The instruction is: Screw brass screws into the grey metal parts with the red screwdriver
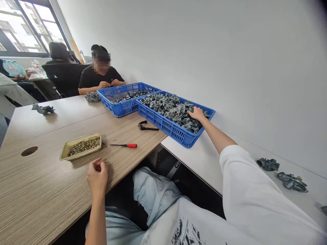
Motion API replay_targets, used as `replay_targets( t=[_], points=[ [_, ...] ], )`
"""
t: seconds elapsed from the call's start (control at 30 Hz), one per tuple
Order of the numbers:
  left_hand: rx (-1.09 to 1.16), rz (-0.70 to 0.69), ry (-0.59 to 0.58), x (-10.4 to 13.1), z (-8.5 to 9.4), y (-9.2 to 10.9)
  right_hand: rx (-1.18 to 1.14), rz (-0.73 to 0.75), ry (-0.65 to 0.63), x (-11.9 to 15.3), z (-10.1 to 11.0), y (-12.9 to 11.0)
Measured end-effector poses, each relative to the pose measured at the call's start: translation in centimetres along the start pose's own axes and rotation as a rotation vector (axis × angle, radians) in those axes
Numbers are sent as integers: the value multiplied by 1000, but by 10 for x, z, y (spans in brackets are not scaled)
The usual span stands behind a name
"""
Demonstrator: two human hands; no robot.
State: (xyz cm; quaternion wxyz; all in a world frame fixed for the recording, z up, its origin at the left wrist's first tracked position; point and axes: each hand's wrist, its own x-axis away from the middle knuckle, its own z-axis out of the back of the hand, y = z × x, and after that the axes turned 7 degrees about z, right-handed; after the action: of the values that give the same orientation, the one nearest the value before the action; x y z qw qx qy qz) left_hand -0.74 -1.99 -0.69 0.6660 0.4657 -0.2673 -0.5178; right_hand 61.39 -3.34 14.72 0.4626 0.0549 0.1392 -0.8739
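Note:
My right hand reaches into the near blue crate, its fingers closed about a carburetor in a heap of grey metal carburetors. Part of the fingers is hidden among the castings. Over the table's front edge, my left hand has its fingers curled towards the thumb; whatever they may pinch is hidden. Just beyond that hand stands a cream tray of small brass and grey parts. A screwdriver with a red handle lies right of the tray, and a black wristwatch is close to the near crate.
A second blue crate with more castings adjoins the first. Across the table sits a co-worker, both hands at a small part. One carburetor lies far left; two more carburetors are by the wall at right.

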Motion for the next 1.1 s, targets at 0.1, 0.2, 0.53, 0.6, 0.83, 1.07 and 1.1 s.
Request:
replay_targets(
  t=[0.1, 0.2, 0.53, 0.6, 0.83, 1.07, 1.1],
  points=[
    [5, 9, -3, 0, 0, 1, -7, -7, -16, -11, -5, -1],
    [-6, 8, 0, 0, -1, 0, -11, 21, -46, -16, -6, 3],
    [-42, -23, 15, -2, -2, -6, -11, 56, -2, -5, 0, 5],
    [-41, -28, 11, -3, -2, -7, -14, 52, 21, -1, 1, 3],
    [-48, -36, 8, -2, -1, -5, 15, 53, 86, 6, 2, -7],
    [-59, -31, -1, -3, -2, -6, -45, 56, 244, 3, 18, -12],
    [-67, -30, 1, -3, -2, -7, -65, 66, 272, 2, 23, -12]
  ],
)
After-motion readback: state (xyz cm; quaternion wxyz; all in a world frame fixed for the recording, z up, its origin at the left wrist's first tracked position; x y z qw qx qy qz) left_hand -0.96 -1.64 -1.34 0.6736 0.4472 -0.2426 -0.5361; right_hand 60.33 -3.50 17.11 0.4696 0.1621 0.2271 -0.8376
